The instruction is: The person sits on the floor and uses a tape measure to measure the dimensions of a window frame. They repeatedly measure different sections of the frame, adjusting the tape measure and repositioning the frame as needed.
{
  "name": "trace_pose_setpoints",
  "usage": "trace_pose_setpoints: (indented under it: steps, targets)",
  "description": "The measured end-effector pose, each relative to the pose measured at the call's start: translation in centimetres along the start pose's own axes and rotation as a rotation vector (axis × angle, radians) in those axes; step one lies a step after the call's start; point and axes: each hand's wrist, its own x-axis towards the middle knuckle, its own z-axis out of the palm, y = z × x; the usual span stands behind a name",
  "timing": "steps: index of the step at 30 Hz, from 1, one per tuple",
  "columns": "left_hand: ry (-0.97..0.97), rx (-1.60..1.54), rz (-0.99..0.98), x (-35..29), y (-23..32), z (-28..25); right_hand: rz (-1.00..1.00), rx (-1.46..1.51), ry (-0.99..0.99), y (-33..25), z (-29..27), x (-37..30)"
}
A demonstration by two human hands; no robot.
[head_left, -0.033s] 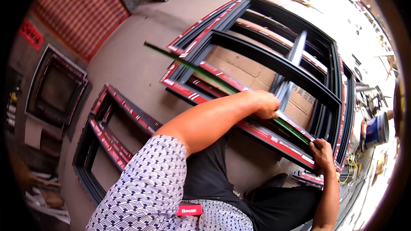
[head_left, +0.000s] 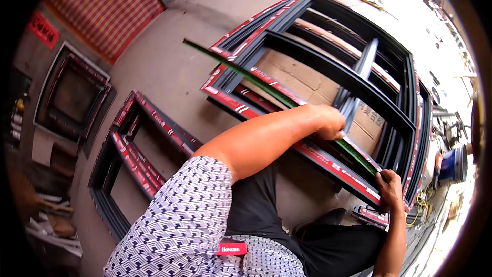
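I have both hands on the near side of the work, at 2 spots well apart along a long green-edged strip. My left hand reaches over from the left and is closed in a fist on the strip, partway along it, knuckles up. The strip shows on either side of that fist: the longer length runs off to the upper left, past the frame edge, so its far end hangs out over the floor; the shorter length slants down to the right, toward my right hand. There the strip's end meets the curled thumb and fingers, close to the corner of a dark window-like frame. (From where I sit, I cannot tell whether the right fingers pinch the strip itself or only the frame edge beneath it.)

The strip lies slantwise over the frame, roughly along its red-taped near rail. Beyond the left fist a grey bar crosses the frame's dark crosspiece, and brown cardboard shows through the opening. A 2nd red-taped frame stands to the left of the patterned sleeve, and a blue bucket sits far to the right.
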Motion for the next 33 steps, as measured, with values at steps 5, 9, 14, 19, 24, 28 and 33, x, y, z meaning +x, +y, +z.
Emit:
trace_pose_setpoints:
  steps: [5,9,14,19,24,28,33]
  targets:
    - [0.151,0.032,-0.041,-0.8,-0.1,-0.1,-0.069,0.094,0.043,0.8,1.0,0.8]
    - [0.209,0.020,0.007,-1.2,1.1,0.0,-0.019,0.143,-0.029,2.2,0.9,1.1]
    - [0.308,0.027,0.056,1.4,1.8,1.3,-0.023,0.162,-0.033,3.9,1.1,1.7]
    - [0.348,0.073,-0.003,5.4,3.1,3.0,0.039,0.238,-0.079,5.9,1.0,2.1]
    - [0.313,0.088,0.053,7.4,6.3,3.2,0.093,0.325,0.012,6.9,1.7,1.9]
    - [0.219,0.075,0.164,7.4,7.5,2.6,0.125,0.345,0.009,6.9,1.7,1.7]
    - [0.131,0.139,0.189,8.1,8.2,2.2,0.174,0.376,-0.021,4.6,1.5,1.3]
